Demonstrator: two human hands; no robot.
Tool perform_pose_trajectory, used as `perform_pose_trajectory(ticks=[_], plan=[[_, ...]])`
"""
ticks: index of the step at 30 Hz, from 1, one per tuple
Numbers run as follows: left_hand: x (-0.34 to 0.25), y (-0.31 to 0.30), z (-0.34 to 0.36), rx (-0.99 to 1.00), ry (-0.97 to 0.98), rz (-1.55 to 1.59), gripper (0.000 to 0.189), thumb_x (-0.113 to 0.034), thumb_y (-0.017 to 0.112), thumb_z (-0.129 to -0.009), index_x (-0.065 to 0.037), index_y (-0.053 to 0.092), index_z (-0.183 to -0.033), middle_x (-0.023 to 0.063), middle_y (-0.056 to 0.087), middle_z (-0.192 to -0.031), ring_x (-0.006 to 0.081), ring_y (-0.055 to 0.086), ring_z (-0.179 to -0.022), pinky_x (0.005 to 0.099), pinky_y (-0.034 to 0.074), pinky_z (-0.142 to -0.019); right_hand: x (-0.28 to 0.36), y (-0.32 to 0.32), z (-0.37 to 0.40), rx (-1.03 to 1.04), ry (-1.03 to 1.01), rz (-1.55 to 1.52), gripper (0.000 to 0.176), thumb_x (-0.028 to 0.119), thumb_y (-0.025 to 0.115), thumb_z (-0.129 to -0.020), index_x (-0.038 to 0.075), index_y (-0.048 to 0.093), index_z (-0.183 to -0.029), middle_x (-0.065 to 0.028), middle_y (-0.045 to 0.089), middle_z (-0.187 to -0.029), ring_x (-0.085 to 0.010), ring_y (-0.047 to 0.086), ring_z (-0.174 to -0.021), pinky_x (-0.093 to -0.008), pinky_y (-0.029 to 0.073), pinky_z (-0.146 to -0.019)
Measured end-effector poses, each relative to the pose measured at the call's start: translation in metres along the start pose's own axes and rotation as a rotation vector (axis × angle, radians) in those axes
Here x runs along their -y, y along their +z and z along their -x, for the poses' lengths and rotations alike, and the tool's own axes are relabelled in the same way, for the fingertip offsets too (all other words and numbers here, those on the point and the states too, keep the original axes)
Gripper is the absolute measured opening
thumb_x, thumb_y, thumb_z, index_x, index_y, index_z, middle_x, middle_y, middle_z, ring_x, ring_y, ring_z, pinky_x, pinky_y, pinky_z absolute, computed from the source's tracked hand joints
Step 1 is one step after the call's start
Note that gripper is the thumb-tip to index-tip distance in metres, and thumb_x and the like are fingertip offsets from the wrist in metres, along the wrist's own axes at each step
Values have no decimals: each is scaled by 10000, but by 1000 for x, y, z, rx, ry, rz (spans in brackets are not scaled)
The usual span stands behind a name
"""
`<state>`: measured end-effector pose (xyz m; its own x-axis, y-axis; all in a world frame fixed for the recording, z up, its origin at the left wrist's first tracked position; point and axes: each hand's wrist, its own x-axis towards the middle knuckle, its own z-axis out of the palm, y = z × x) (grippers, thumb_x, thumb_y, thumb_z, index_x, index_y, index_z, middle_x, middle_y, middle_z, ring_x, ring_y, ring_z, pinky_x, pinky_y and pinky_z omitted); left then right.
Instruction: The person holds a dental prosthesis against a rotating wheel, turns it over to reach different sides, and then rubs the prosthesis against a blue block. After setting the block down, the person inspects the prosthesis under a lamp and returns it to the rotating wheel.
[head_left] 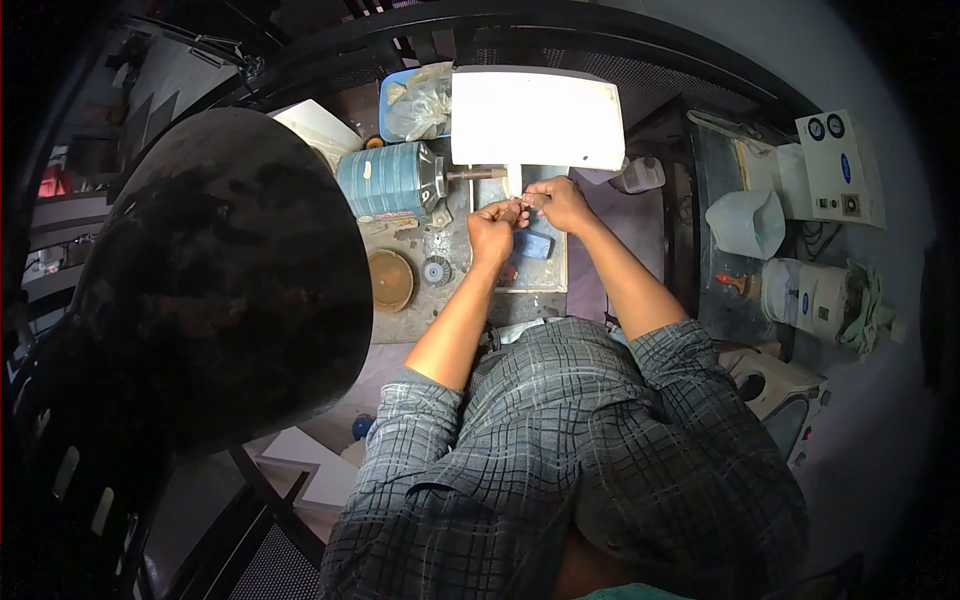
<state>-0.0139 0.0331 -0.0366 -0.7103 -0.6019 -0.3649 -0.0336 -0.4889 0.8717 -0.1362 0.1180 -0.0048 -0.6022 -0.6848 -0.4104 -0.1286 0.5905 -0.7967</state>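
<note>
My left hand (492, 238) and my right hand (562, 205) meet fingertip to fingertip, both pinched closed on something small that I cannot make out. They are just in front of a pale wheel (514, 181) on the spindle (474, 174) of a blue motor (382, 184). A bright white hood (538, 118) covers the area behind the wheel. Below my fingers is a shallow tray (562, 272). In it lie a blue block (533, 245) and a small red piece (509, 272), the latter partly hidden by my left wrist.
Left of the tray are a grey toothed disc (436, 270) and a round brown dish (390, 280). A blue tub (396, 104) holds plastic bags at the back. A large black rounded object (230, 270) blocks the left side. To the right stand a white jug (748, 222) and a gauge box (842, 165).
</note>
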Motion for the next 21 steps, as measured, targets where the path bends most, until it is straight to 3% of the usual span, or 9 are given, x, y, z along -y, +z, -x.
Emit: perform_pose_trajectory(ticks=[4, 14, 17, 18, 20, 21], plan=[[5, -2, 4, -29, 114, -67, 136, 8, 583, -857, 87, 644, -951, 97, 667, -810, 107, 604, -672, 212, 497, -628, -12, 3, -2, -1, -48, -91, 162, 112, 629, -843, 10, 672, -961, -104, 692, -858, -133, 623, -748, -290, 480, -712], [7, -1, 2, -32, 87, -112, 140, 4, 588, -860, 87, 641, -959, 104, 667, -834, 120, 611, -691, 233, 515, -654, -19, 4, -4, -30, -23, -85, 206, 128, 652, -819, -4, 668, -976, -141, 686, -926, -179, 652, -823, -302, 486, -765], [11, -4, -1, -36, 130, -257, 141, -2, 597, -856, 83, 643, -959, 93, 670, -830, 118, 612, -697, 230, 509, -650, -19, 5, -3, -35, -27, -47, 226, 144, 667, -807, -2, 670, -979, -146, 685, -923, -193, 657, -846, -310, 487, -783], [20, -10, -6, -63, 179, -265, 124, -27, 620, -838, 53, 662, -923, 92, 673, -795, 120, 607, -664, 239, 492, -631, -14, 5, 1, -37, -28, -47, 226, 144, 667, -807, -2, 670, -979, -146, 685, -923, -193, 657, -846, -310, 487, -783], [21, -15, -9, -91, 229, -274, 107, -51, 643, -821, 24, 680, -888, 92, 675, -760, 122, 602, -631, 247, 474, -612, 3, 4, 13, -75, -81, 72, 190, 123, 651, -822, -25, 670, -940, -91, 693, -820, -106, 617, -694, -267, 503, -672], [16, -15, -7, -118, 341, -390, 98, -43, 644, -810, 23, 677, -873, 108, 672, -757, 142, 607, -625, 259, 476, -609, -1, 9, 12, -149, -198, 62, 186, 120, 659, -807, -6, 675, -943, -113, 696, -832, -129, 649, -729, -275, 501, -699]])
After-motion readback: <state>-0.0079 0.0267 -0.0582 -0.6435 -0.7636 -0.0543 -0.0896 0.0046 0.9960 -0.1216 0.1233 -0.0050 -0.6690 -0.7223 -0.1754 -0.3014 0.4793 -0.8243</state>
